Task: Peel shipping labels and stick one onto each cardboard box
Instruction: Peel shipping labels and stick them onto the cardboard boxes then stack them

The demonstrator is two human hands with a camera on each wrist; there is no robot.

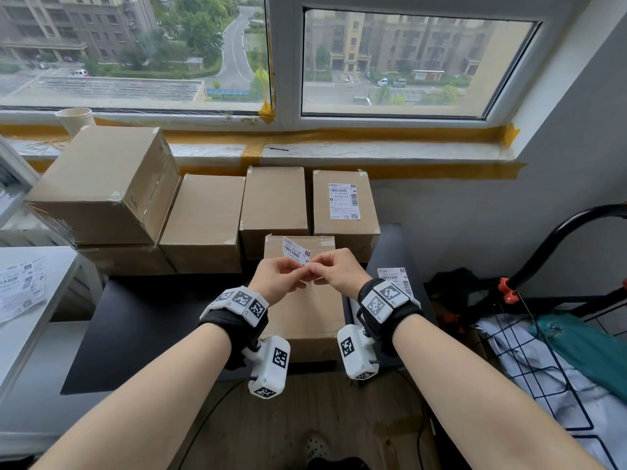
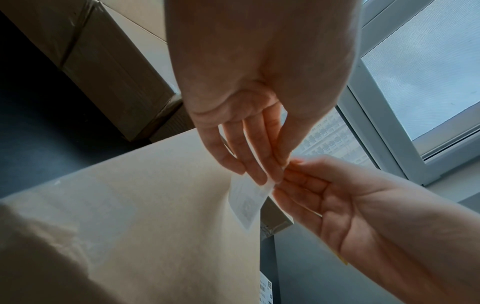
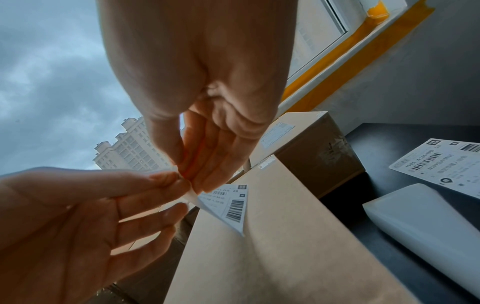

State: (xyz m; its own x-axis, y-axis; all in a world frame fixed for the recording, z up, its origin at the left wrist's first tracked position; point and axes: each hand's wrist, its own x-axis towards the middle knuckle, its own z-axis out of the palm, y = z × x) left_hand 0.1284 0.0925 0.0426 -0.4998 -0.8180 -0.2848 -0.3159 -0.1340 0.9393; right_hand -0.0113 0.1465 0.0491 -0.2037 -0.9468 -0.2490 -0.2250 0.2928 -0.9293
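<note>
A white shipping label [image 1: 296,251] with barcodes hangs in the air over a plain cardboard box [image 1: 305,310] at the table's front. My left hand [image 1: 294,270] and right hand [image 1: 322,270] meet at the label's near corner, and both pinch it there. In the left wrist view the left fingers [image 2: 259,164] lie along the label [image 2: 246,201]. The right wrist view shows the right fingertips [image 3: 197,176] nipping the label [image 3: 228,203] at its corner. Behind stands a box [image 1: 344,201] with a label stuck on top.
Three unlabelled boxes [image 1: 274,198] [image 1: 203,222] [image 1: 105,184] line the window sill side. Another label sheet [image 1: 395,278] and a white backing sheet [image 3: 428,226] lie on the black table [image 1: 135,317] to the right. More labels [image 1: 20,286] rest on the white table at left. A cart [image 1: 543,351] stands at right.
</note>
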